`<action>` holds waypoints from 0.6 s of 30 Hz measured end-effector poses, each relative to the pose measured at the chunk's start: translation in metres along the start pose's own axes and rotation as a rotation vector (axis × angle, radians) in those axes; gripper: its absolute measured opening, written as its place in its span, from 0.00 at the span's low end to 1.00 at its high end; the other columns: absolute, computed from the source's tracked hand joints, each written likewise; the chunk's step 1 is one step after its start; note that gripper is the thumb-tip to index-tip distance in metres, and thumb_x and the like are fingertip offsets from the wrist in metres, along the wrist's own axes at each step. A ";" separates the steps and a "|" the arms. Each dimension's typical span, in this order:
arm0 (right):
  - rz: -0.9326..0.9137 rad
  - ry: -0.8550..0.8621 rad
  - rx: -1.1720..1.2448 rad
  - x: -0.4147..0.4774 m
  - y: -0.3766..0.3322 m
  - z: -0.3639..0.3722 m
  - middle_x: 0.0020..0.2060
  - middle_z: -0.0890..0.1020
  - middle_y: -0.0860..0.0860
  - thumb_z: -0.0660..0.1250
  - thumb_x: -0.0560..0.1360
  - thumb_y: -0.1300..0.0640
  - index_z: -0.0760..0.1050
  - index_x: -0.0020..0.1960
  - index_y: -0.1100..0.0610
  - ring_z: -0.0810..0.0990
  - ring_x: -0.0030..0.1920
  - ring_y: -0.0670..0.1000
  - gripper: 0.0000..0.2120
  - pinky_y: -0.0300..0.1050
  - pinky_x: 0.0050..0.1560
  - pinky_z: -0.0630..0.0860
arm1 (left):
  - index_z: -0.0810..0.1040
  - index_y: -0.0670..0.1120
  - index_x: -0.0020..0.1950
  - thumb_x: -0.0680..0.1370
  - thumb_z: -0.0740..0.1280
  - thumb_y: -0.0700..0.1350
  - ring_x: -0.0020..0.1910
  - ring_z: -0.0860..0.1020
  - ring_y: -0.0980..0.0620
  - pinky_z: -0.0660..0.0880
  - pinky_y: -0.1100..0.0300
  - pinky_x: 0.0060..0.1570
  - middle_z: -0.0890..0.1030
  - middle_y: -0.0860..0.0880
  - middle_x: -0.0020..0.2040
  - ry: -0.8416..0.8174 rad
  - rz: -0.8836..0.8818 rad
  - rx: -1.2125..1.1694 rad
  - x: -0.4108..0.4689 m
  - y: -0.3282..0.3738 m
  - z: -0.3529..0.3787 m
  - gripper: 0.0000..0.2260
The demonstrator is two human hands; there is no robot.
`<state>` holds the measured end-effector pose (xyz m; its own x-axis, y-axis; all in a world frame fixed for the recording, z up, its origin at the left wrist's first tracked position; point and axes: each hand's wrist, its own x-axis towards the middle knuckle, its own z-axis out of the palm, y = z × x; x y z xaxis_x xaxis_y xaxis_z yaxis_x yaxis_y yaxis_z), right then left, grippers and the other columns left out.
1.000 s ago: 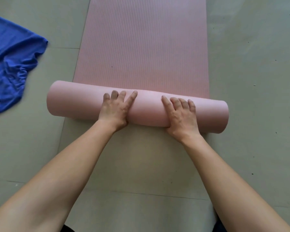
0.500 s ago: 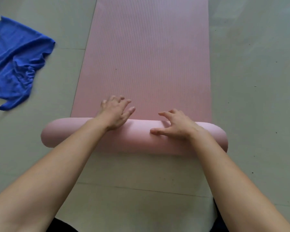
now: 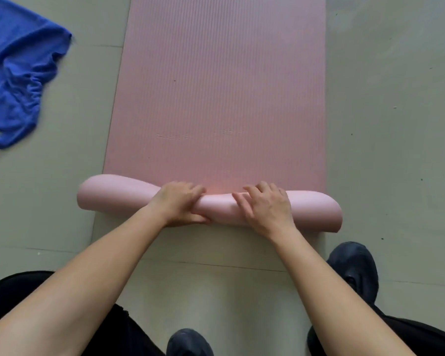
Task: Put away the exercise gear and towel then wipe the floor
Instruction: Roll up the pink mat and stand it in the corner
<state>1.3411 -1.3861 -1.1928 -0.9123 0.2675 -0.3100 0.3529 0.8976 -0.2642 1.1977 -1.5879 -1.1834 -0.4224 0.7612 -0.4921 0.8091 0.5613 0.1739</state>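
Note:
A pink exercise mat lies flat on the floor, stretching away from me. Its near end is rolled into a thick tube lying across the view. My left hand wraps the tube's middle, fingers over the top and thumb under the near side. My right hand presses on the tube just to the right, fingers spread over it. The tube is squeezed thinner between my hands. A crumpled blue towel lies on the floor at the upper left, apart from the mat.
Grey-green floor tiles surround the mat. My dark shoes and black trouser legs are at the bottom of the view, close behind the roll.
My hands moved from resting past the roll to gripping it near its middle. The view dropped back, so my shoes and legs now show.

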 end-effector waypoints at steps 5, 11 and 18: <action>-0.094 -0.079 -0.173 -0.004 -0.003 -0.002 0.50 0.82 0.53 0.40 0.73 0.23 0.74 0.61 0.49 0.80 0.50 0.57 0.40 0.53 0.52 0.72 | 0.71 0.52 0.48 0.63 0.68 0.74 0.44 0.75 0.44 0.70 0.54 0.40 0.79 0.48 0.43 -0.144 -0.190 -0.322 0.010 -0.010 -0.009 0.28; 0.011 -0.134 -0.061 0.060 0.013 -0.027 0.51 0.83 0.59 0.46 0.80 0.31 0.79 0.51 0.53 0.81 0.54 0.61 0.31 0.51 0.47 0.72 | 0.77 0.47 0.60 0.71 0.44 0.77 0.54 0.75 0.41 0.70 0.49 0.52 0.78 0.44 0.55 0.151 -0.224 0.019 0.020 -0.009 -0.012 0.41; 0.044 0.302 0.045 0.071 -0.006 -0.021 0.49 0.81 0.58 0.56 0.82 0.42 0.80 0.58 0.56 0.79 0.49 0.62 0.22 0.55 0.48 0.73 | 0.76 0.47 0.60 0.81 0.50 0.63 0.60 0.72 0.40 0.63 0.41 0.62 0.77 0.42 0.59 0.195 -0.525 0.016 0.062 0.005 -0.022 0.25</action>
<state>1.2702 -1.3649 -1.1938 -0.9138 0.4042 -0.0385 0.3966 0.8681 -0.2985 1.1670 -1.5308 -1.1944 -0.8369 0.4272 -0.3422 0.4750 0.8775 -0.0662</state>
